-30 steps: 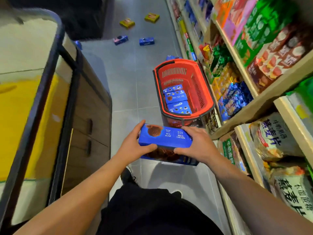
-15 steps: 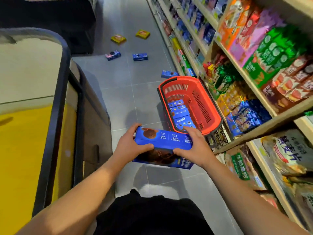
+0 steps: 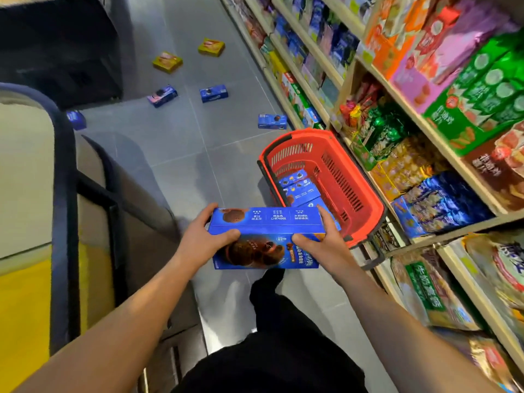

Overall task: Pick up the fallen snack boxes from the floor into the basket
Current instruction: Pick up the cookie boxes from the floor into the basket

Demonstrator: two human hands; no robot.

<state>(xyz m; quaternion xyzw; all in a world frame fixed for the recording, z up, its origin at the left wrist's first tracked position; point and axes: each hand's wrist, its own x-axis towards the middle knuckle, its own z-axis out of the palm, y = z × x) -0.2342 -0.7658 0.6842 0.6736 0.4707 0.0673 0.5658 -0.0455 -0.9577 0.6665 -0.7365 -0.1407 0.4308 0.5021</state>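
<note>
I gripped one blue snack box by its ends, left hand and right hand both clasping it just short of the red basket, nearer than a second before. Six boxes lay beyond the basket: two yellow, four blue. Shelves flanked the basket.
</note>
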